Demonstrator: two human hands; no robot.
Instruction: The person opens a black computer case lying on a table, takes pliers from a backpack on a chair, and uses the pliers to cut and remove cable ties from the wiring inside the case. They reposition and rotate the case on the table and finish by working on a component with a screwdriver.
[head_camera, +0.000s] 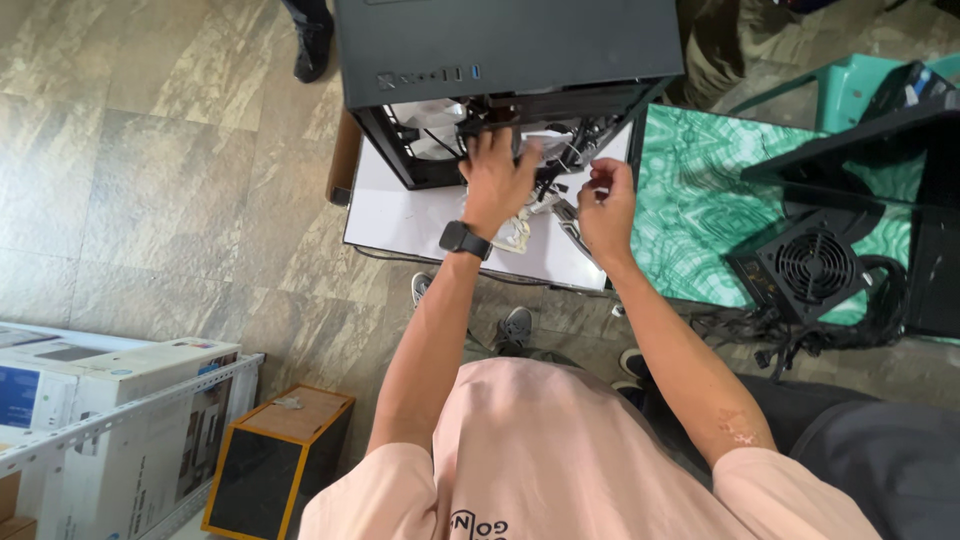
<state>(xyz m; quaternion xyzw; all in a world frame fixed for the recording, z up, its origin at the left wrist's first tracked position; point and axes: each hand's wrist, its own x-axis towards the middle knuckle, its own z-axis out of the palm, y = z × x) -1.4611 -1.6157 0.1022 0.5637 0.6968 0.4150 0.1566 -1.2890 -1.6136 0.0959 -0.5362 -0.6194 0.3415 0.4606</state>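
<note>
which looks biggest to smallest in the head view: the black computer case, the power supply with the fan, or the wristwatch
1. black computer case
2. power supply
3. wristwatch
The watch sits nearer the camera yet looks smallest.

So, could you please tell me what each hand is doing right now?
Left hand: reaching into the computer case, grip unclear.
Right hand: pinching a cable.

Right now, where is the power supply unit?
In the head view, the black power supply unit sits on the green marbled table, right of the right hand, its cables spilling over the edge.
</note>
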